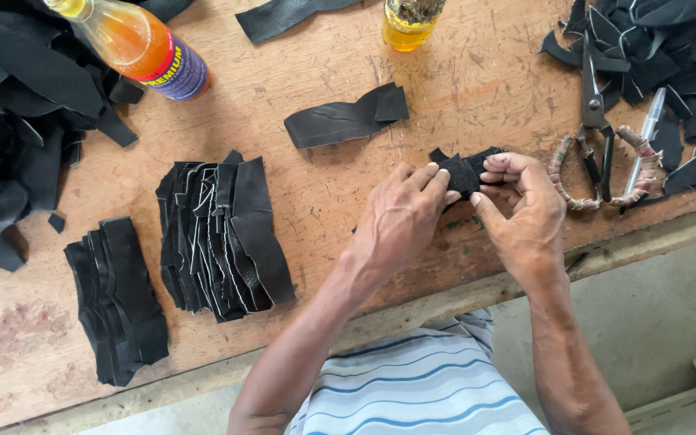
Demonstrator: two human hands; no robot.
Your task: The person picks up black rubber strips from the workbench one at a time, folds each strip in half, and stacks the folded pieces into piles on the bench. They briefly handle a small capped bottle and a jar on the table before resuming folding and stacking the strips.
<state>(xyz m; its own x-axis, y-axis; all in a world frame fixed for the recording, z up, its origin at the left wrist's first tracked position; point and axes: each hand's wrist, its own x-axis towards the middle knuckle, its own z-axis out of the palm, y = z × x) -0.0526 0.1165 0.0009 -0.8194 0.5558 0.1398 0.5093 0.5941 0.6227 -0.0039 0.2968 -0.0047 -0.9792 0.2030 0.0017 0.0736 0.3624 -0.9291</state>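
Together, both hands pinch one small black piece of rough-faced leather (462,171) just above the scratched wooden worktop (461,72), near its front edge. On one end of the piece, the left hand (400,221) presses its fingertips (437,179); the right hand (525,211) closes thumb and curled fingers on the other end, so the piece is clamped between them with its notched top edge showing.

Just right of the right hand lie large metal shears with cord-wrapped handles (598,141), and a slim silver pen (644,141) rests across them. Beyond these, at the far right corner, sits a loose pile of black leather offcuts (662,48). Behind the hands a folded black leather strip (346,119) lies flat. To the left stand two neat stacks of cut black leather pieces, a taller one (223,234) and a lower one (118,298) nearer the left edge. A bigger heap of black leather scraps (18,121) fills the far left corner, with a lying bottle of orange liquid (138,44) on it. A small jar of yellow liquid (408,22) stands at the back. Below, a blue-striped white shirt (424,387) shows.
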